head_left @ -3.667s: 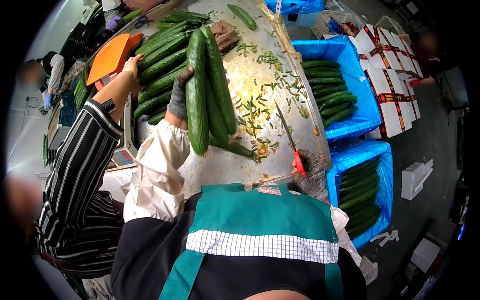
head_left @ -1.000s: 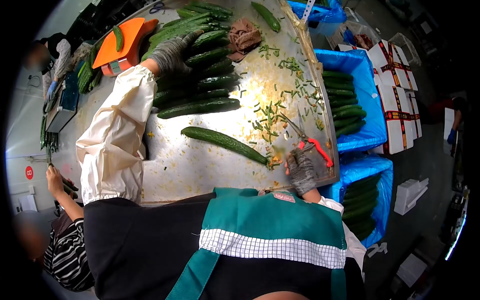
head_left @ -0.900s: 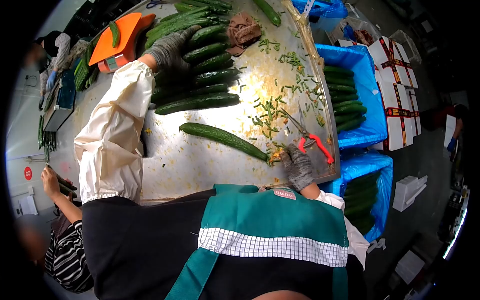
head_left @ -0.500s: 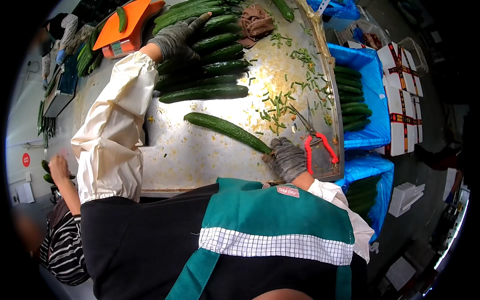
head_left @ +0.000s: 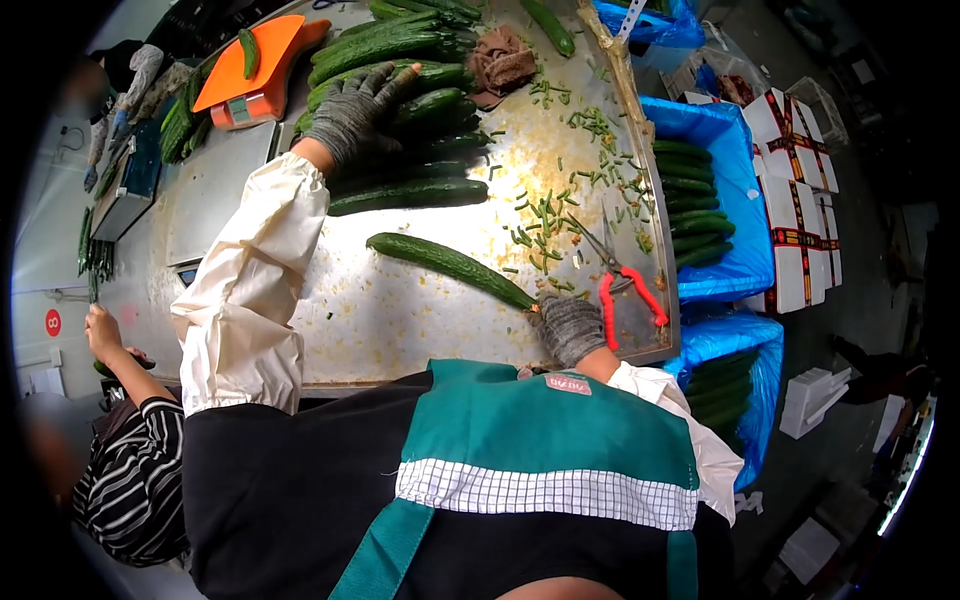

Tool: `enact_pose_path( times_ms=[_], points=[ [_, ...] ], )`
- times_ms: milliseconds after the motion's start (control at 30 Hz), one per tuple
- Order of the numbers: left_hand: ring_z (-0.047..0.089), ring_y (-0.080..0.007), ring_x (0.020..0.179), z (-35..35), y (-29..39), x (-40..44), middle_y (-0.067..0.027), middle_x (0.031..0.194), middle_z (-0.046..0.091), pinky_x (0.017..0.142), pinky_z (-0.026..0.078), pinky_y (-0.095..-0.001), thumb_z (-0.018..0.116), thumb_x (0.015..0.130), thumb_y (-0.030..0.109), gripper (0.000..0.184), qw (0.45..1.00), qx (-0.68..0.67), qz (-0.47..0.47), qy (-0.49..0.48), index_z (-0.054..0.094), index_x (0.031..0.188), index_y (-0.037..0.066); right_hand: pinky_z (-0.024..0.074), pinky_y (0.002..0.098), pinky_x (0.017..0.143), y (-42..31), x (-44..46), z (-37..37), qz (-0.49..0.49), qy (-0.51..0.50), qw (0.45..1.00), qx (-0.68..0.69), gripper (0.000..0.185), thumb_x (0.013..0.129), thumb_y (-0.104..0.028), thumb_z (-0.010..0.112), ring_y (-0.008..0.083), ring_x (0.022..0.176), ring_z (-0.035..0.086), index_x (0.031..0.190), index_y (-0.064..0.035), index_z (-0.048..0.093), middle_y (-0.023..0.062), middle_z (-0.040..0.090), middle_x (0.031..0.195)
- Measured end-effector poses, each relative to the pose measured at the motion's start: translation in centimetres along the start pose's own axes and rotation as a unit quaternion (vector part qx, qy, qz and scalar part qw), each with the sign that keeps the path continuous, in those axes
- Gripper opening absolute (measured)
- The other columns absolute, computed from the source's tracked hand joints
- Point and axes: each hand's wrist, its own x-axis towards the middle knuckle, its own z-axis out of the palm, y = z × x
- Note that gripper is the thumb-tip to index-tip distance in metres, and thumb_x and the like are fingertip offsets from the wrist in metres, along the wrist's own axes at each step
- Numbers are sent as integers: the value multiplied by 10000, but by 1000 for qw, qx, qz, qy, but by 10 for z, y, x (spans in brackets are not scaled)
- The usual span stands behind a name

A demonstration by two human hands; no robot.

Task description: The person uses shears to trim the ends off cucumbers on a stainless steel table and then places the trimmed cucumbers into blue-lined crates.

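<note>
My left hand [head_left: 352, 117], in a grey knit glove, rests with fingers spread over a row of dark green cucumbers [head_left: 405, 194]. Its palm covers the left ends of some of them. My right hand [head_left: 570, 330], gloved the same way, is closed around the near right end of a single cucumber [head_left: 445, 262]. That cucumber lies slanted on the metal table [head_left: 400, 340], apart from the row. Just right of this hand are red-handled scissors [head_left: 632, 285], their blades pointing away from me. Cut green stem bits [head_left: 540, 225] are scattered beyond the hand.
An orange scale [head_left: 255, 75] with a small cucumber on it stands at the far left. A brown cloth [head_left: 502, 62] lies beside the row. Blue-lined crates [head_left: 740, 200] of cucumbers flank the table's right edge. Another person's hand [head_left: 102, 335] is at lower left.
My left hand has slid toward me over the row of cucumbers. My right hand keeps its hold on the single cucumber. The whole view has shifted slightly.
</note>
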Motion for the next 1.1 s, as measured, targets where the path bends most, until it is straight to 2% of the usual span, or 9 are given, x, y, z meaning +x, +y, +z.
enact_pose_path(
  times_ms=[200, 267, 300, 400, 567, 700, 767, 900, 1100],
  points=[
    [260, -340, 1247, 24, 15, -11, -122, 1404, 196, 951, 210, -605, 655, 626, 501, 921, 995, 97, 8, 18, 159, 1373, 290, 446, 448, 664, 8, -5, 1, -27, 28, 998, 54, 358, 796, -336, 500, 337, 752, 589, 962, -22, 549, 189, 612, 807],
    [245, -342, 1269, 20, 25, -16, -122, 1426, 161, 952, 170, -617, 551, 745, 455, 758, 994, 105, -6, 11, 150, 1371, 310, 443, 455, 670, 7, -6, 2, -18, 38, 997, 60, 351, 793, -342, 503, 348, 748, 585, 957, -35, 551, 198, 607, 793],
    [232, -341, 1277, 24, 24, -18, -116, 1433, 143, 956, 150, -623, 564, 732, 434, 761, 995, 97, 1, 15, 163, 1368, 316, 443, 455, 670, 7, -7, 2, -23, 40, 997, 60, 351, 793, -342, 503, 348, 748, 585, 957, -35, 551, 198, 607, 793],
    [174, -357, 1295, 47, 23, -27, -116, 1437, 128, 950, 146, -633, 561, 719, 445, 747, 990, 103, 26, 88, 193, 1359, 332, 438, 463, 672, 5, -9, 3, 0, 29, 998, 61, 341, 791, -353, 504, 358, 742, 579, 944, -52, 551, 207, 599, 769],
    [119, -347, 1317, 73, 22, -31, -98, 1428, 183, 971, 32, -613, 516, 744, 477, 627, 971, 97, 66, 207, 326, 1312, 290, 433, 465, 670, 9, -8, 8, -13, 21, 998, 64, 334, 796, -366, 501, 364, 730, 572, 918, -58, 547, 209, 588, 739],
    [120, -342, 1319, 77, 23, -39, -111, 1427, 175, 992, -4, -592, 529, 725, 534, 726, 972, 111, 56, 200, 256, 1347, 280, 434, 461, 686, 5, -9, 3, -7, 2, 999, 48, 330, 802, -357, 502, 362, 730, 574, 910, -48, 545, 206, 590, 737],
    [81, -332, 1327, 74, 26, -45, -92, 1429, 176, 977, -23, -620, 551, 655, 579, 773, 986, 14, 72, 151, 311, 1319, 266, 434, 458, 696, 6, -9, 6, -4, 3, 999, 38, 331, 804, -358, 502, 362, 730, 574, 908, -46, 545, 205, 590, 736],
    [90, -343, 1323, 83, 23, -51, -110, 1421, 186, 991, -38, -601, 583, 572, 635, 909, 984, 45, 82, 151, 263, 1340, 270, 431, 451, 717, 10, -11, 10, -19, 59, 995, 80, 343, 817, -364, 491, 364, 746, 572, 912, -39, 544, 210, 592, 756],
    [117, -351, 1317, 79, 36, -52, -129, 1414, 197, 1014, -5, -567, 593, 587, 609, 883, 974, 17, 94, 205, 309, 1325, 215, 434, 449, 697, 11, -12, 9, -5, 83, 985, 148, 352, 824, -375, 491, 364, 755, 568, 888, -34, 553, 211, 592, 773]
  ],
)
